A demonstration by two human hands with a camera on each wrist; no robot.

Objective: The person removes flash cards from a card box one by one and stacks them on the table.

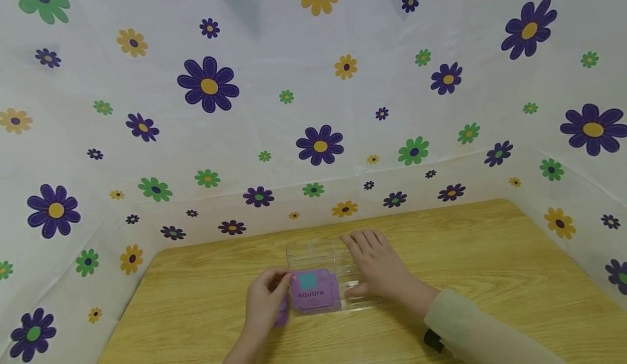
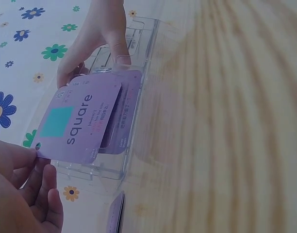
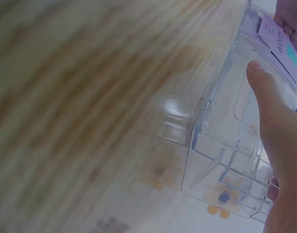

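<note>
My left hand pinches a corner of a purple card printed "square" with a teal square. The card is tilted over a clear plastic box, its far end near the right hand in the left wrist view. Beneath it, more purple cards lie at the box's left part. My right hand grips the box, thumb on the near side and fingers over the far side. Clear divided compartments show in the box's right part in the right wrist view.
Another purple card or small stack lies on the wooden table, left of the box and partly behind my left hand. A white cloth with flower prints encloses the table's back and sides. A dark object sits under the right sleeve.
</note>
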